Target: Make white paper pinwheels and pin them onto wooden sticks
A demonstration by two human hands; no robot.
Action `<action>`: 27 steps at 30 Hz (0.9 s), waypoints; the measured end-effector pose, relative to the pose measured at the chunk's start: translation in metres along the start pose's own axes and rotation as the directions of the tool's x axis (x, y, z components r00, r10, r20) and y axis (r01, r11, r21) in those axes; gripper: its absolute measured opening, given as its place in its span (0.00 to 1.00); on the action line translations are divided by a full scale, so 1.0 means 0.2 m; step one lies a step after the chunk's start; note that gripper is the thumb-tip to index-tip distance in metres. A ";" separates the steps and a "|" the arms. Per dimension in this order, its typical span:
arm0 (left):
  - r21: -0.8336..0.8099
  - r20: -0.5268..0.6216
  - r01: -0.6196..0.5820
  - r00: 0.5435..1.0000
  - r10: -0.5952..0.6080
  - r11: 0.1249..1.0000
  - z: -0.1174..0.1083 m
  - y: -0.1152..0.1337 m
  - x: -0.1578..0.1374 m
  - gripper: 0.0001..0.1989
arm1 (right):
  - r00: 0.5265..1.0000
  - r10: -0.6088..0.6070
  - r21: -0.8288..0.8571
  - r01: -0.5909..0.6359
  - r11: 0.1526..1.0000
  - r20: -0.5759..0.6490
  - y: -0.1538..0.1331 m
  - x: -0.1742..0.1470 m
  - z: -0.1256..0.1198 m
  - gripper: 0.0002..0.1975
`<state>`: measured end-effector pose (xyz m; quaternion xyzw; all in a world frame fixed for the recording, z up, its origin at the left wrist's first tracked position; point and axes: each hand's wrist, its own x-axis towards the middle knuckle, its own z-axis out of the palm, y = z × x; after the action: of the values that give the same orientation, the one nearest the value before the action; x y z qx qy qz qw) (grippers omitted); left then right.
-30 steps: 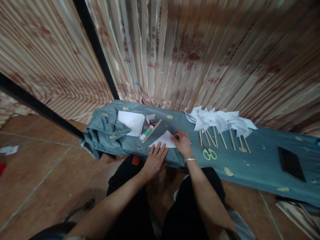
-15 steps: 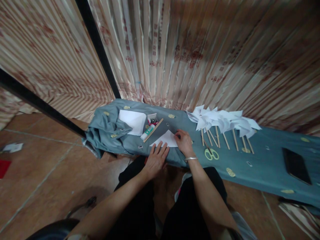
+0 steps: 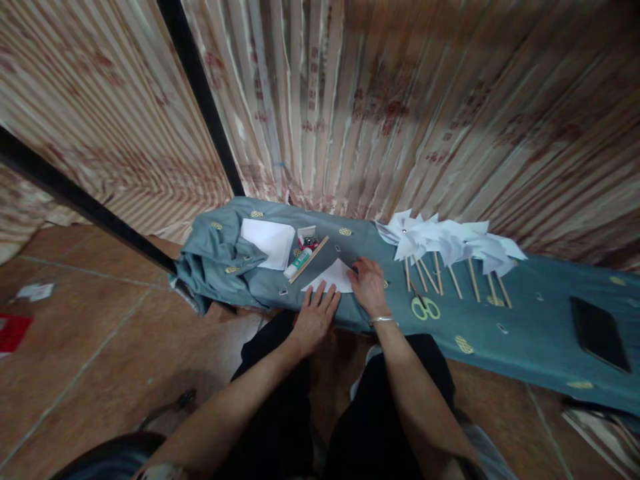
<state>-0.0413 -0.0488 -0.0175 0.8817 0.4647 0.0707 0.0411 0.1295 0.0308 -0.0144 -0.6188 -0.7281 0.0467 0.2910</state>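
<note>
A sheet of white paper folded into a triangle [image 3: 334,275] lies on the cloth-covered bench in front of me. My left hand [image 3: 315,319] is spread flat, its fingertips resting on the paper's near edge. At the right corner, my right hand [image 3: 369,285] has its fingers curled against the paper, the thumb along its edge. Just beyond the paper lie a glue stick [image 3: 298,264] and a thin wooden stick [image 3: 310,259]. Green-handled scissors [image 3: 425,307] rest to the right of my right hand.
Several white paper pinwheels [image 3: 445,241] on wooden sticks lie at the right. A stack of white paper [image 3: 267,243] and a small box of pins [image 3: 307,239] are at the left. A dark phone [image 3: 600,333] lies far right. Black poles [image 3: 205,100] stand before a striped curtain [image 3: 320,120].
My right hand's fingers have shifted slightly along the paper's right edge, and the hand lies a little flatter. My left hand stays on the paper. The whole view has shifted slightly.
</note>
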 end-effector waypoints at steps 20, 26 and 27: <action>-0.009 -0.005 0.001 1.000 -0.001 1.000 0.01 0.00 0.00 0.31 | 0.993 0.104 -0.214 -0.112 0.970 -0.048 -0.01 -0.22 -0.01 0.32; 0.008 -0.011 -0.012 1.000 0.012 1.000 0.00 -0.01 0.00 0.31 | 0.977 0.197 -0.241 -0.210 0.948 -0.077 0.16 -0.24 -0.10 0.33; 0.011 -0.010 -0.013 1.000 0.013 1.000 0.00 -0.01 0.00 0.31 | 0.974 0.209 -0.241 -0.223 0.945 -0.084 0.18 -0.25 -0.11 0.33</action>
<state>-0.0431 -0.0485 -0.0183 0.8844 0.4597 0.0728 0.0335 0.1738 -0.0136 -0.0297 -0.7275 -0.6474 -0.0312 0.2250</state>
